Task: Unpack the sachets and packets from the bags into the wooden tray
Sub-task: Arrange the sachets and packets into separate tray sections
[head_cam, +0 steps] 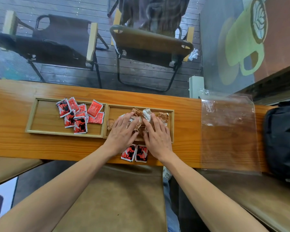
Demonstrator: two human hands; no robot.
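While red sachets point(79, 114) fill left tray point(32, 114), left hand point(122, 133) and right hand point(157, 136) lie flat, fingers spread, gripping nothing, on brown packets point(163, 116) in right tray point(172, 124).

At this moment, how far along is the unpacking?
Mostly done: red sachets fill the left tray, and the clear bag lies flat. Both hands, left hand and right hand, spread brown packets in the right tray. Two red sachets remain on the counter.

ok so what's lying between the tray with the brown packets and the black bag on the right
In the head view, an empty clear plastic bag lies flat on the wooden counter between the right tray and the black bag.
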